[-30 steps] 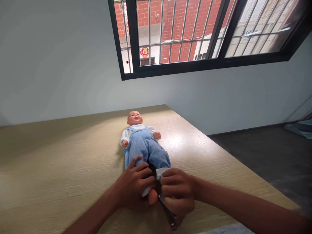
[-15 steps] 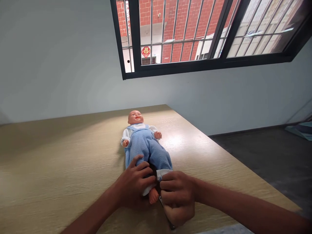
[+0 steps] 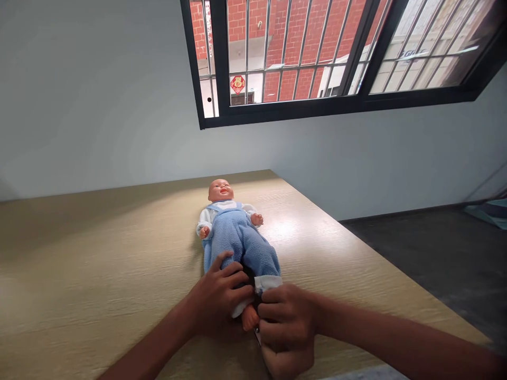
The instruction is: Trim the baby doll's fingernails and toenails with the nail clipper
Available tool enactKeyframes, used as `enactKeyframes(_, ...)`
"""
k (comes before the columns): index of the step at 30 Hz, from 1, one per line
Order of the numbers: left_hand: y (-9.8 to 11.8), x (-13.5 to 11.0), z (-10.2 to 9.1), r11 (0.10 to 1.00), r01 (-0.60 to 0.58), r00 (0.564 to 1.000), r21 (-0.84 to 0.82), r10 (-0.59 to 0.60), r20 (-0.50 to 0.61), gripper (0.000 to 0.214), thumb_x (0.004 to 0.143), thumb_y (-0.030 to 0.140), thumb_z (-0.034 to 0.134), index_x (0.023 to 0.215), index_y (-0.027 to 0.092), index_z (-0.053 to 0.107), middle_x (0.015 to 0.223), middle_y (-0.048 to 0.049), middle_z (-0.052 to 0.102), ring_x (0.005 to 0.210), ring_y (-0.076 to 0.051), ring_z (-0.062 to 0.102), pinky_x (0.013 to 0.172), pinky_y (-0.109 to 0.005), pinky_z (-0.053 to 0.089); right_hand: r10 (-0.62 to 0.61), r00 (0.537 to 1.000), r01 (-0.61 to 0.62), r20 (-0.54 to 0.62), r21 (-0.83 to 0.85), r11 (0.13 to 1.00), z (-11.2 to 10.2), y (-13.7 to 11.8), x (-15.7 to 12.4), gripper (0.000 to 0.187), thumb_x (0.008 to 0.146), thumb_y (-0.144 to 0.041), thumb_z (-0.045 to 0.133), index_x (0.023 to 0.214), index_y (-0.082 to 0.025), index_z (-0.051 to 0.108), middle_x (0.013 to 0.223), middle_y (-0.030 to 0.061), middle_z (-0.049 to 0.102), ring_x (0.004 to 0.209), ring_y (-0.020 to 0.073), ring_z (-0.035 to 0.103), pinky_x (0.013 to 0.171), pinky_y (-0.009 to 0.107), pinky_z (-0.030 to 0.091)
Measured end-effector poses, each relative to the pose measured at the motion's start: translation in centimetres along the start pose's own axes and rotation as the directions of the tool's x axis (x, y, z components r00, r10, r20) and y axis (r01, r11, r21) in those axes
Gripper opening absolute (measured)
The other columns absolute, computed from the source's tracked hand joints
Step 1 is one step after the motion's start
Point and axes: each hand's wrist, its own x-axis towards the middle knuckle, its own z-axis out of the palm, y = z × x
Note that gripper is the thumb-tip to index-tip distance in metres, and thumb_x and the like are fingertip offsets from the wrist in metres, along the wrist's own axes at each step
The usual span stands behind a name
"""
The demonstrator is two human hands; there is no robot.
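Observation:
A baby doll in blue fleece overalls and a white shirt lies face up on the wooden table, head towards the wall. My left hand is curled over the doll's nearer leg, gripping it just above the bare foot. My right hand is closed in a fist by the other leg's white cuff, and a thin dark tool shows only as a sliver at its lower edge; I cannot make out what it is.
The table's right edge drops to a dark floor. A grey wall stands behind the table, with a barred window above. Something teal lies on the floor at the far right.
My right hand has slid slightly nearer and lower, covering most of the dark tool that stuck out below it a second ago. The left hand and the doll have stayed put.

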Motion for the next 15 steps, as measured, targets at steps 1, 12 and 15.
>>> enactKeyframes(1,0.00,0.00,0.00,1.000,-0.001,1.000,-0.001,0.001,-0.002,0.025,0.086,0.045,0.063,0.093,0.021,0.064,0.092,-0.0021,0.067,0.101,-0.020,0.059,0.120,-0.047,0.014,0.007,0.998,-0.004,-0.060,0.055,0.998,0.14,0.03,0.07,0.029,0.090,-0.017,0.044,0.062,-0.017,0.052,0.060,-0.0032,0.038,0.050,0.0110,0.028,0.045,0.026,0.029)
enactKeyframes(12,0.12,0.10,-0.22,1.000,-0.003,1.000,0.010,0.003,0.013,0.025,0.086,0.045,0.064,0.095,0.021,0.065,0.092,-0.0015,0.068,0.100,-0.020,0.058,0.119,-0.046,0.015,0.059,0.995,-0.049,-0.082,0.116,0.992,0.01,-0.32,0.62,0.019,0.081,-0.018,0.050,0.062,-0.019,0.048,0.062,-0.0035,0.038,0.048,0.0104,0.025,0.044,0.028,0.027)
enactKeyframes(15,0.09,0.09,-0.19,1.000,-0.003,1.000,0.019,0.003,0.012,0.025,0.087,0.045,0.064,0.095,0.021,0.065,0.092,-0.0011,0.068,0.100,-0.020,0.058,0.119,-0.046,0.015,0.082,0.996,-0.077,-0.038,0.119,0.990,0.12,-0.52,0.39,0.018,0.081,-0.021,0.052,0.063,-0.020,0.048,0.061,-0.0040,0.037,0.048,0.0109,0.027,0.044,0.028,0.027)
